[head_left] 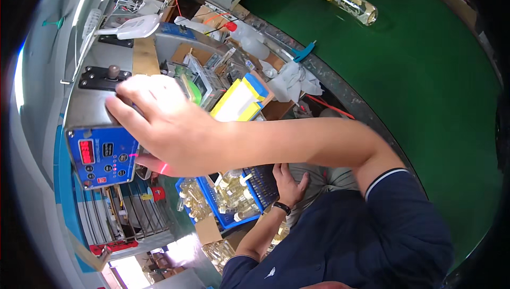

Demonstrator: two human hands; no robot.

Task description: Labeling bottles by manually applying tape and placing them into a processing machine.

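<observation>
My right hand (169,124) reaches across to the left, over a metal machine head with a blue control panel (103,156). Its fingers are spread over the machine's top near a small brown knob (113,71). The thumb sits lower, beside the panel's edge, with thin red light lines on it. I see nothing held, but the palm side is hidden. My left hand (291,185), with a black wristband, lies open on the grey trousers (316,185). Next to it stands a blue basket (255,216) full of small clear bottles with pale caps (234,196).
A clear bottle (348,5) lies on the green table (425,103) at far right. A blue-handled tool (304,52) lies at its edge. Behind my right hand are a yellow-and-blue box (239,98), a white plastic bottle (249,39) and clutter. A wire rack (127,214) stands below the panel.
</observation>
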